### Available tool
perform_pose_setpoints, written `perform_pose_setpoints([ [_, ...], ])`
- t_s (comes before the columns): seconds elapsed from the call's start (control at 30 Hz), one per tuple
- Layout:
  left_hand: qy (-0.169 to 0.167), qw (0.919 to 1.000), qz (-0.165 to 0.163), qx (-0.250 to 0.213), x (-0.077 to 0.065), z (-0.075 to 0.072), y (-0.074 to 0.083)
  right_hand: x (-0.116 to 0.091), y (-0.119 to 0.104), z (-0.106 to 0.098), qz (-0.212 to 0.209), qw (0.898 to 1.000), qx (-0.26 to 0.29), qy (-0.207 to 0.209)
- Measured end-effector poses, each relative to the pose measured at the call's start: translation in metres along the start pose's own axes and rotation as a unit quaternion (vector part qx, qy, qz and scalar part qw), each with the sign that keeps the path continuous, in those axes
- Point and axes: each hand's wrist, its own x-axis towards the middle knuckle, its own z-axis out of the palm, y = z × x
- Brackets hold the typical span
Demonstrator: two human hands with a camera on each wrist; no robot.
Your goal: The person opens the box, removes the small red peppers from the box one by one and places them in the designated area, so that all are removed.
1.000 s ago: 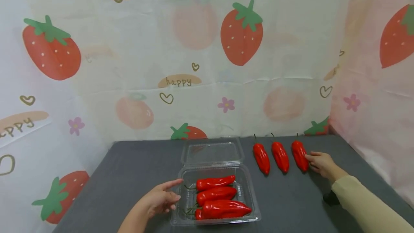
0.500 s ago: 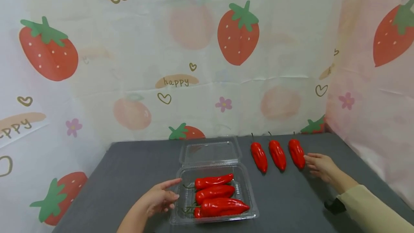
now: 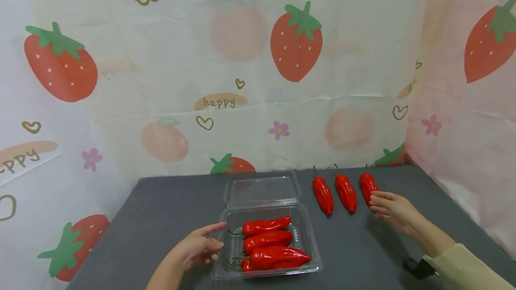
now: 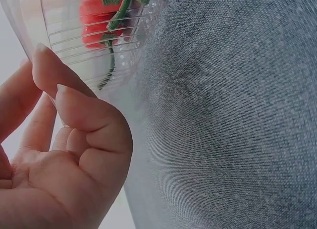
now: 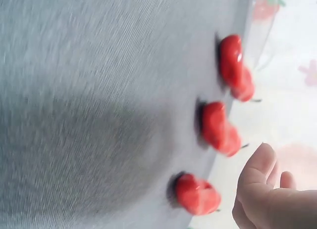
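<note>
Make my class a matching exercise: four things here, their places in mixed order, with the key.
1. left hand
2. right hand
3. clear lid
4. middle loose red pepper

A. lying between two other loose peppers
B. at the left edge of the clear plastic container
C. partly hiding the rightmost pepper in head view
D. folded back behind the container

Pairs: 1B, 2C, 3D, 4A

On the cloth backdrop (image 3: 181,66), "happy" (image 3: 219,102) is printed near the centre; "ppy" (image 3: 22,161) is seen at the left edge.
</note>
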Motion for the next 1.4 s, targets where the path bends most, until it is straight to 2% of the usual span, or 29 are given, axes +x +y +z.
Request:
perform_pose_setpoints([
  [0.17,-0.004,1.0,0.0,-0.001,-0.001,0.0,0.0,-0.006,-0.005,0.013,-0.011,1.0,0.012,-0.025],
  [0.5,-0.003,1.0,-0.005,-0.001,0.0,0.0,0.0,-0.017,-0.019,0.044,-0.031,0.996,-0.002,-0.078],
  [0.83,-0.003,1.0,-0.008,-0.003,-0.001,0.0,0.001,-0.022,-0.029,0.069,-0.038,0.995,-0.021,-0.095],
  [1.07,-0.009,0.9999,-0.004,-0.006,-0.002,-0.001,0.002,-0.025,-0.029,0.086,-0.058,0.987,-0.014,-0.148],
  [1.2,-0.006,0.9999,-0.006,-0.008,-0.001,-0.001,0.002,-0.027,-0.028,0.097,-0.058,0.983,-0.01,-0.173],
  [1.4,-0.005,1.0,-0.007,-0.003,-0.002,-0.001,0.001,-0.028,-0.026,0.11,-0.042,0.982,0.002,-0.184],
])
